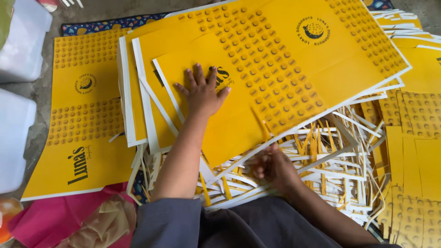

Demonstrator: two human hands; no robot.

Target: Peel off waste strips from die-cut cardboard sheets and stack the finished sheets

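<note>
A stack of large yellow printed cardboard sheets (285,59) lies tilted across the floor in front of me. My left hand (202,92) presses flat on the top sheet, fingers spread. My right hand (271,167) sits at the near edge of the stack, its fingers curled under the sheets' white-bordered edge, partly hidden by them. Beneath and beside that hand lies a heap of thin white and yellow cardboard offcut strips (330,160).
A single yellow sheet (82,119) lies flat at the left. Smaller yellow cut pieces (413,160) are stacked at the right. White plastic containers (18,46) stand at the far left. Pink cloth (55,220) and a patterned mat (105,25) lie under the sheets.
</note>
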